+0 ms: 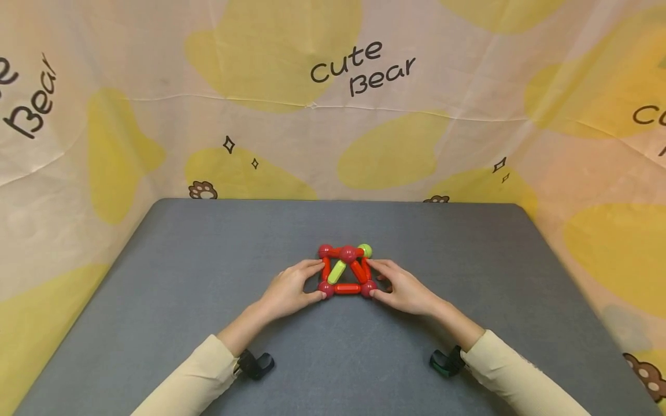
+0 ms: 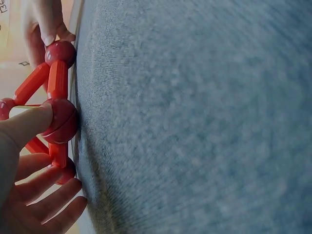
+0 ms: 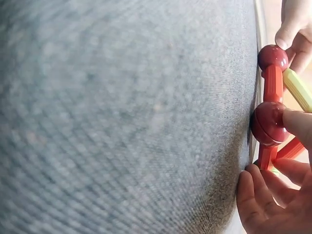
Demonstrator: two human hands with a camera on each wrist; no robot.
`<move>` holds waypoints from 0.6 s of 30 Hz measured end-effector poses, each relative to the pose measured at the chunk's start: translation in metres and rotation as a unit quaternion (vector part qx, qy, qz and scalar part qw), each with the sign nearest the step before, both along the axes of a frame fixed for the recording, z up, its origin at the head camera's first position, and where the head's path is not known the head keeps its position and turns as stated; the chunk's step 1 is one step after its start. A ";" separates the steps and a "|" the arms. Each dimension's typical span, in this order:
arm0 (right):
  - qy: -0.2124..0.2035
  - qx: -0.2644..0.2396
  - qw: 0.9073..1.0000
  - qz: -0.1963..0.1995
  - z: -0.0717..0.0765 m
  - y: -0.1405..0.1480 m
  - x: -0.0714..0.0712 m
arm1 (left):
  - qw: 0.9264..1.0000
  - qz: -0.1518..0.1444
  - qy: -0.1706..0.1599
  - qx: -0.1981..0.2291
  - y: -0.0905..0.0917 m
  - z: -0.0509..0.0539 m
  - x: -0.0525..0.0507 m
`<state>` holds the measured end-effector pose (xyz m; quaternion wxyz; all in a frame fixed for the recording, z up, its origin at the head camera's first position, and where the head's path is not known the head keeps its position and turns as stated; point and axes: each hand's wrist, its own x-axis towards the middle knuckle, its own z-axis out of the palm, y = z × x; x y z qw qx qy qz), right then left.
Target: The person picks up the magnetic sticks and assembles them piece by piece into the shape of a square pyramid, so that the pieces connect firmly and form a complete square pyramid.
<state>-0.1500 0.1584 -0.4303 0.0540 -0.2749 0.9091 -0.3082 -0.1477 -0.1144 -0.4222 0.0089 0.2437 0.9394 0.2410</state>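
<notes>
A small ball-and-stick toy structure (image 1: 347, 288) rests on the grey table, made of red rods, dark red balls, one lime rod (image 1: 337, 271) and one lime ball (image 1: 366, 250). A dark red ball (image 1: 348, 253) forms its raised peak over a four-sided base. My left hand (image 1: 288, 292) holds the left side, thumb on the near left ball (image 2: 64, 123) and fingers along the side rod. Opposite it, my right hand (image 1: 408, 290) grips the right side, its thumb against the near right ball (image 3: 269, 123). Some of the right fingers are hidden behind the structure in the head view.
The grey table (image 1: 208, 242) stretches out around the structure. A pink and yellow printed cloth (image 1: 281, 75) hangs behind it and along both sides. Black straps (image 1: 255, 365) are worn on both wrists, by the cream sleeves.
</notes>
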 end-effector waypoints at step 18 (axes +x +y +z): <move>0.019 0.001 1.000 0.003 0.004 -0.004 -0.021 | 1.000 -0.003 -0.011 0.000 0.000 -0.002 -0.024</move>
